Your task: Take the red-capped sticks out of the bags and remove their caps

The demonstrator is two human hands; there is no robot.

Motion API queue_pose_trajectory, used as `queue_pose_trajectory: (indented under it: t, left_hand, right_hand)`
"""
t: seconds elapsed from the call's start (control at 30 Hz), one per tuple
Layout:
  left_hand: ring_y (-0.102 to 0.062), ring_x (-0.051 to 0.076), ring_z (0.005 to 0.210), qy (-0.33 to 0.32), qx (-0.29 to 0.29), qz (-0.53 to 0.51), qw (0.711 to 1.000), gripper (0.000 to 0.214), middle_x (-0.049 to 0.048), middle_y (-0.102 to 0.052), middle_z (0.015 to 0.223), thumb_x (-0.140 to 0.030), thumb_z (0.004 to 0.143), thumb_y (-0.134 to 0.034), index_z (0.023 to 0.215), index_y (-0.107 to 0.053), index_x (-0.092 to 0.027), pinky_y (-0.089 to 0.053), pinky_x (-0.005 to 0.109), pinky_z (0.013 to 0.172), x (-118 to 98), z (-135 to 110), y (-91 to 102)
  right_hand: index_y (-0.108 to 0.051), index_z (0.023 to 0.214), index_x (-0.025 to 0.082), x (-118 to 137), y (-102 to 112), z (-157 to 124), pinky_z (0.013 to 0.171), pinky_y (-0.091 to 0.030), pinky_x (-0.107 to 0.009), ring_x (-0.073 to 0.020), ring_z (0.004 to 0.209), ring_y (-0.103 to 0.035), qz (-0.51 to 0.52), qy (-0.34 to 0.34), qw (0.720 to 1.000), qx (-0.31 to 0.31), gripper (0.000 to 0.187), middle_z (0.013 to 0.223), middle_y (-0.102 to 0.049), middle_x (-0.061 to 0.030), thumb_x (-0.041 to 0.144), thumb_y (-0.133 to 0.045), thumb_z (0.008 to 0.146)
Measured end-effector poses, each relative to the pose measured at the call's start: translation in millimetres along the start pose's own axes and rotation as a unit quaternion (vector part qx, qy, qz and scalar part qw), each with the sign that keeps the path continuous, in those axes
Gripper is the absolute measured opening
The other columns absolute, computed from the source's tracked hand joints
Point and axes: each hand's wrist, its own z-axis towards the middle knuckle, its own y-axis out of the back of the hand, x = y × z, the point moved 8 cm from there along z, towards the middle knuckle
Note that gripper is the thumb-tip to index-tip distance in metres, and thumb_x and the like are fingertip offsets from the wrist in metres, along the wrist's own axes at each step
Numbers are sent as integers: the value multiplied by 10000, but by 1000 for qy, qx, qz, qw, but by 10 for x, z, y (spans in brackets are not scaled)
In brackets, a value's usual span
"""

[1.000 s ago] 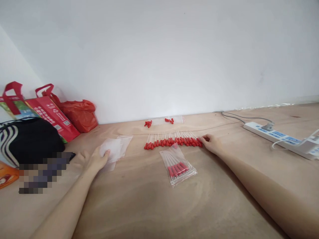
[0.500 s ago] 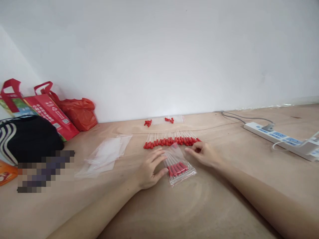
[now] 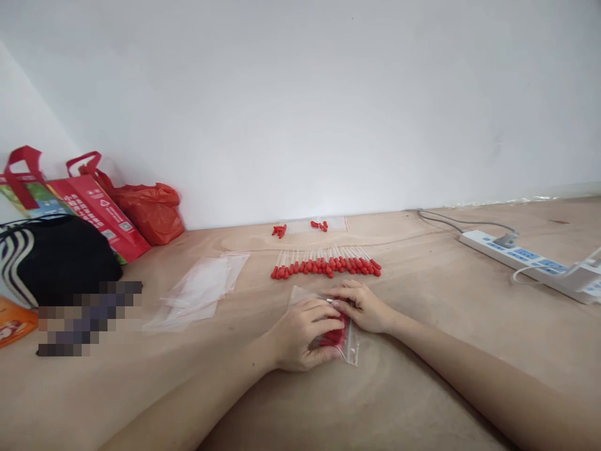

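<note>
A clear zip bag (image 3: 351, 352) lies on the table in front of me, with several red-bulbed droppers (image 3: 334, 337) inside it. My left hand (image 3: 307, 335) grips it from the left, fingers curled over the top and thumb along the near side. From the right, my right hand (image 3: 366, 307) has its bent fingers on the bag's far part, close against the left fingers. Much of the bag and its contents is hidden under both hands. Just beyond them is a row of loose droppers (image 3: 326, 266), red bulbs toward me and pale stems pointing away.
Flat clear bags (image 3: 201, 288) are piled to the left. By the wall lie small red bulbs (image 3: 280, 231) and filled bags (image 3: 338, 223). A black drawstring bag (image 3: 70, 257), a red plastic bag (image 3: 153, 213) and a carrier bag (image 3: 94, 200) stand far left. A power strip (image 3: 521, 254) lies right.
My right hand has left the dropper row and come onto the zip bag. My left hand has moved right over the bag, which has turned and is now largely covered.
</note>
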Motion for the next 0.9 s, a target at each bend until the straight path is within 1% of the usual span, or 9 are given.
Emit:
queue_pose_trajectory:
  t: [0.07,0.13,0.23,0.33,0.5,0.57,0.67,0.77,0.9]
  left_hand:
    - [-492,217,1068,20,18,-14,1000,390,88,-557,1145,-385,769,-550,1106,-537,-190,-376,380,932,74,-27,-15]
    - [-464,221,1113,63,36,-26,997,471,87,-508,1221,-391,767,-556,1195,-471,-212,-380,383,938,160,-71,-46]
    - [-434,221,1148,141,37,-18,989,504,89,-475,1256,-391,791,-523,1248,-410,-211,-388,389,939,283,-169,-74]
    - [-435,227,1135,203,7,33,979,466,89,-485,1236,-389,811,-481,1231,-419,-197,-378,411,943,362,-282,-37]
    - [-492,273,985,272,-5,154,950,446,109,-566,1058,-479,802,-447,1111,-519,-166,-411,467,832,424,-345,106]
    - [-497,254,950,249,-7,154,956,387,97,-571,1015,-441,826,-424,1078,-539,-170,-414,450,818,416,-248,145]
    - [-479,207,1002,155,-10,98,983,278,78,-540,1082,-292,849,-419,1078,-544,-197,-402,385,871,364,-14,131]
    - [-464,191,1045,78,-1,66,995,285,77,-516,1128,-171,827,-427,1074,-561,-215,-402,349,886,341,182,62]
    - [-499,196,984,8,30,103,994,259,70,-558,1070,-80,767,-449,879,-647,-204,-421,345,848,357,327,-66]
  right_hand:
    - [-612,980,187,-95,72,4,643,-405,-261,-132,691,-514,7,-42,999,-28,258,776,-582,-43,328,-477,812]
    - [-617,773,152,-237,164,-29,551,-380,-231,-107,577,-473,17,-102,994,-43,239,663,-555,-17,355,-492,791]
    - [-527,578,157,-386,253,-123,478,-325,-212,-84,497,-405,45,-152,987,-24,298,532,-474,25,386,-503,766]
    - [-517,573,162,-388,238,-220,464,-310,-205,-78,489,-389,86,-157,984,18,296,516,-456,35,395,-510,756]
    - [-608,673,171,-172,85,-285,483,-335,-201,-80,523,-439,102,-130,984,67,208,600,-551,12,364,-555,732]
    - [-617,684,170,-111,32,-284,486,-341,-198,-77,521,-447,114,-127,983,68,193,604,-558,9,353,-572,722]
    - [-601,671,158,-116,-18,-290,460,-330,-191,-69,493,-423,157,-145,975,59,201,568,-534,18,355,-588,710]
    - [-592,685,158,-132,-8,-294,472,-344,-194,-73,507,-422,181,-146,971,45,175,572,-520,24,332,-596,702]
    - [-613,697,178,-59,53,-274,573,-399,-228,-97,585,-476,129,-96,986,43,104,630,-559,10,259,-555,727]
